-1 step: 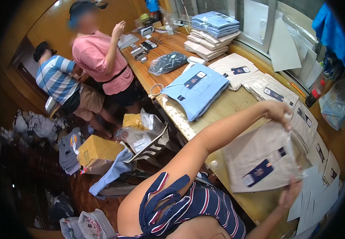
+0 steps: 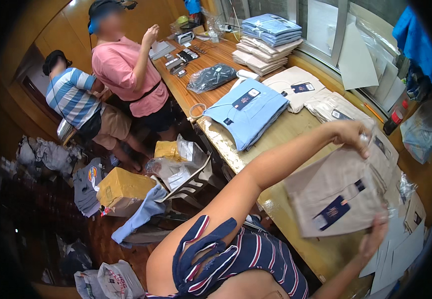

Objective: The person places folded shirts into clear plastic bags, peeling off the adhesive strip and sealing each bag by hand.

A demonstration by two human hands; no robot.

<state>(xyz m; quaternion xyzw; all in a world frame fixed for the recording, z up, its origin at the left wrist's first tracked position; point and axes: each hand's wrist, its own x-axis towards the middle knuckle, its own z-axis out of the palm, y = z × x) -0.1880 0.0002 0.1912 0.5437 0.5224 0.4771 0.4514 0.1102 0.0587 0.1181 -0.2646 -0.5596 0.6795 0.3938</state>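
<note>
A folded beige garment [image 2: 336,197] with a dark blue tag is over the right part of the table, seemingly in a clear plastic bag. My left hand [image 2: 351,137] reaches across to its far corner, fingers closed on the plastic edge. At the near right corner my right hand [image 2: 374,235] grips the edge of the same bundle; its fingertips are slightly blurred. More tagged beige garments [image 2: 383,149] lie just beyond, partly hidden by my left hand and the bundle. A crumpled bit of clear plastic [image 2: 406,188] shows beside the bundle's right edge.
A tagged light blue stack [image 2: 248,112] lies left of my hands on the table [image 2: 295,132]. Farther back are taller garment stacks [image 2: 268,45] and a dark bagged item [image 2: 211,78]. White sheets [image 2: 393,254] lie near right. Two people stand left, near boxes [image 2: 126,192] and a chair [image 2: 191,182].
Both my hands and the beige garment have shifted a little to the right. The bundle now covers more of the beige garments behind it, and crumpled plastic shows at its right.
</note>
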